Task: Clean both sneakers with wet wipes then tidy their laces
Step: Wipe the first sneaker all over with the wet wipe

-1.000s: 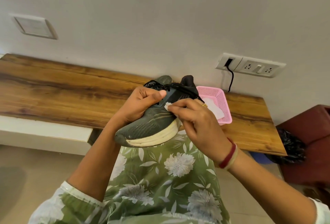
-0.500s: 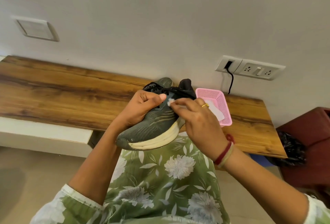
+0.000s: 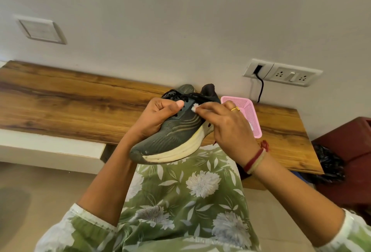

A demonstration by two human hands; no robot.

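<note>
Above the lap, in front of the wooden desk (image 3: 70,101), the left hand (image 3: 158,115) is gripping a dark grey-green sneaker (image 3: 170,137), its fingers curling round the upper and its thumb pressing beside the black laces (image 3: 180,96). The sneaker is hanging in the air, clear of the desk, with its toe pointing down toward the person and its cream sole facing the lower right. The right hand (image 3: 226,129) is pinching a small white wet wipe (image 3: 194,107) between thumb and fingertips and pressing it against the sneaker's side, just below the lace eyelets; most of the wipe is hiding under the fingers. Behind that hand a pink basket (image 3: 249,111) is sitting on the desk near the wall, and a black cable (image 3: 261,89) is running down from a white socket panel (image 3: 281,74) above it. A green floral garment (image 3: 190,201) is covering the lap below.
</note>
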